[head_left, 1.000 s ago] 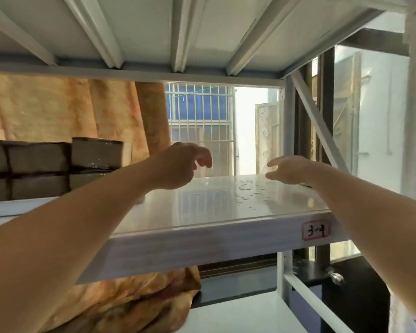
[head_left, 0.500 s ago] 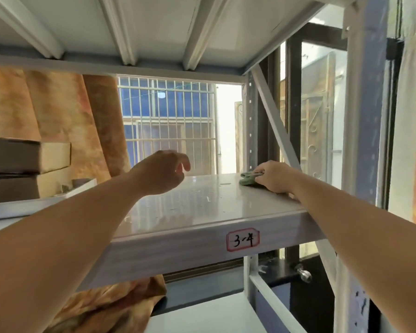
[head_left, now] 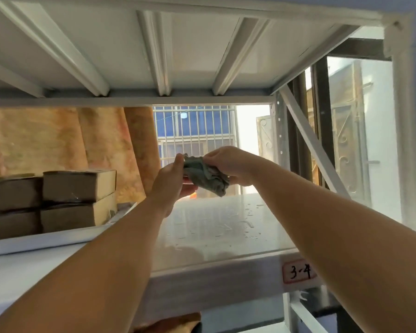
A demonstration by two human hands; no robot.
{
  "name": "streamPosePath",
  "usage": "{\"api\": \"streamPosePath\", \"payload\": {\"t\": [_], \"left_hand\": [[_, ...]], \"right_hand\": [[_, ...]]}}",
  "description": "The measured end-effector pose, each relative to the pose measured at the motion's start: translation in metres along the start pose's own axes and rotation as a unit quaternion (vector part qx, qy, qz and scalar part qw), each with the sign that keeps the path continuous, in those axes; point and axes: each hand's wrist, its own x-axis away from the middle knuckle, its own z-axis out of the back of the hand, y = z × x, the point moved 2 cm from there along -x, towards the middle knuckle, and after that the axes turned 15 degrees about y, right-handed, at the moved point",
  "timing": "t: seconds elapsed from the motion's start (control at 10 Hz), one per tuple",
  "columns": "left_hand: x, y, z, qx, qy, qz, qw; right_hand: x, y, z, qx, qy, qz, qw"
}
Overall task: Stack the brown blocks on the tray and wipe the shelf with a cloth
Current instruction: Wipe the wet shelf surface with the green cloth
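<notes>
A crumpled grey-green cloth (head_left: 205,175) hangs in the air above the white shelf (head_left: 216,227), held between both hands. My left hand (head_left: 169,182) grips its left end and my right hand (head_left: 228,164) grips its top right. The shelf surface is glossy with water drops on it. At the left, brown blocks (head_left: 77,186) are stacked two high on a white tray (head_left: 46,239) that rests on the same shelf.
The underside of the upper shelf (head_left: 178,56) is close overhead. A diagonal brace (head_left: 308,140) and uprights stand at the right end. A label reading 3-4 (head_left: 299,272) is on the shelf's front edge. Orange fabric (head_left: 58,140) and a barred window (head_left: 195,135) lie behind.
My right hand has lifted the cloth off the shelf's far right corner and brought it to the middle. My left hand has closed on its other end.
</notes>
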Motion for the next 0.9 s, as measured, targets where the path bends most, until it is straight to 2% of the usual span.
{"api": "streamPosePath", "payload": {"t": [0.1, 0.3, 0.4, 0.5, 0.6, 0.7, 0.8, 0.9], "left_hand": [[-0.007, -0.003, 0.008, 0.043, 0.018, 0.019, 0.999], [-0.018, -0.01, 0.01, -0.013, 0.089, 0.013, 0.996], [-0.018, -0.009, 0.007, 0.012, 0.052, 0.014, 0.998], [-0.012, -0.004, 0.004, 0.036, 0.016, 0.016, 0.999], [-0.011, -0.002, 0.005, 0.029, 0.048, 0.01, 0.998], [-0.011, -0.001, 0.01, -0.026, 0.104, -0.003, 0.994], [-0.007, 0.0, 0.01, -0.08, 0.109, -0.024, 0.99], [-0.001, 0.004, 0.006, -0.104, 0.074, -0.05, 0.991]], "right_hand": [[-0.009, -0.004, -0.018, -0.003, 0.029, 0.007, 1.0], [-0.021, 0.044, -0.014, -0.069, 0.103, -0.105, 0.987], [-0.021, 0.049, -0.004, -0.154, 0.127, -0.134, 0.971], [-0.013, 0.045, -0.003, -0.159, 0.048, -0.158, 0.973], [-0.007, 0.043, -0.006, -0.065, -0.013, -0.145, 0.987], [-0.017, 0.048, 0.001, -0.065, 0.177, -0.069, 0.98], [-0.021, 0.053, 0.018, 0.089, 0.393, 0.037, 0.914], [-0.033, 0.07, 0.014, 0.229, 0.315, 0.035, 0.92]]}}
